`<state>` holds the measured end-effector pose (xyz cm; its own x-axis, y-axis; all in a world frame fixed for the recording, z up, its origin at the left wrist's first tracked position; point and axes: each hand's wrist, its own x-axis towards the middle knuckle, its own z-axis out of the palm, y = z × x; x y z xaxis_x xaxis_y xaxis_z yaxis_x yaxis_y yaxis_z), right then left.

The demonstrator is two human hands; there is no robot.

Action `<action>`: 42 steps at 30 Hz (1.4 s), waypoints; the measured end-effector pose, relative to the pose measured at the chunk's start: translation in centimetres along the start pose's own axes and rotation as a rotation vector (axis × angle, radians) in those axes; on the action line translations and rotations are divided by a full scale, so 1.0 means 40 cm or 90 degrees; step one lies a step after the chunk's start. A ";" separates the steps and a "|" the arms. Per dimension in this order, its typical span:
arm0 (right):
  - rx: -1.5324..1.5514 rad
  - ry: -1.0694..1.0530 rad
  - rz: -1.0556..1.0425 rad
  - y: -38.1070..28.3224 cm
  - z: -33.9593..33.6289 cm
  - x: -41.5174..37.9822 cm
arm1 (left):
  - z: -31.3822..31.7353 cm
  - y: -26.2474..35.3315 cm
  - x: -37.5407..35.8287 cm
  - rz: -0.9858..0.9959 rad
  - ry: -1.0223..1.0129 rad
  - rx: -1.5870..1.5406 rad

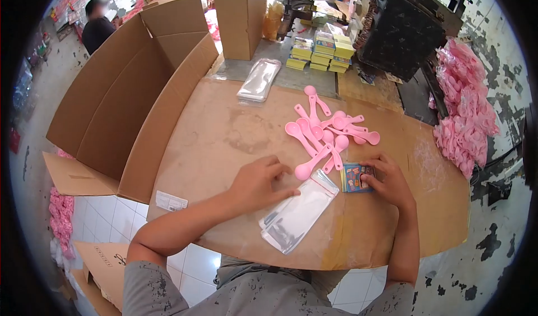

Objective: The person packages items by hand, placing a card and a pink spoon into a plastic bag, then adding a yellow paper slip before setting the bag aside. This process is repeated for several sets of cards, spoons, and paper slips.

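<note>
Your left hand (259, 182) lies flat, unclenched, pinning the clear bags (297, 212) to the tabletop (235, 131), while your right hand (388, 181) pinches the small cards (355, 178); the spoons (325, 136) just beyond both grips could scatter if nudged.

spoons (325, 134) behind bags (297, 215) — cards (356, 177) right

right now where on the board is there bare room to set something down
Bare: the wide patch between the open carton, the far bag stack and the spoons; also the right end past the right hand. Crowded: centre front, with spoons, cards, bags and left hand.
</note>
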<state>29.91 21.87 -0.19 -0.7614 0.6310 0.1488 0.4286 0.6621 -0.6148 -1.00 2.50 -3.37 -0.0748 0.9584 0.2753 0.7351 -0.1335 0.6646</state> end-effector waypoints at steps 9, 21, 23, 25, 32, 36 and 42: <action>0.094 0.041 0.026 0.026 -0.001 -0.004 | 0.038 0.026 -0.006 0.052 -0.006 -0.018; 0.162 -0.104 -0.140 -0.107 0.096 -0.011 | 0.061 0.028 -0.014 -0.078 -0.005 -0.162; 0.050 -0.080 -0.197 -0.108 0.109 -0.015 | 0.055 0.028 -0.013 -0.097 -0.027 -0.173; -0.024 -0.054 -0.249 -0.105 0.116 -0.015 | 0.042 0.027 -0.009 -0.136 -0.073 -0.216; 0.099 -0.005 -0.177 -0.108 0.110 -0.019 | 0.022 -0.003 -0.001 -0.176 -0.061 -0.680; 0.292 0.125 -0.024 -0.097 0.125 -0.023 | 0.018 0.021 -0.004 -0.200 -0.100 -0.686; 0.384 0.162 -0.038 -0.095 0.145 -0.021 | 0.037 0.032 -0.008 -0.202 -0.118 -0.637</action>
<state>26.10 16.50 -2.47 -0.6045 0.7252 0.3297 -0.0155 0.4030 -0.9150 0.97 2.42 -3.64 0.0006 0.9979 -0.0650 -0.1945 0.0639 0.9788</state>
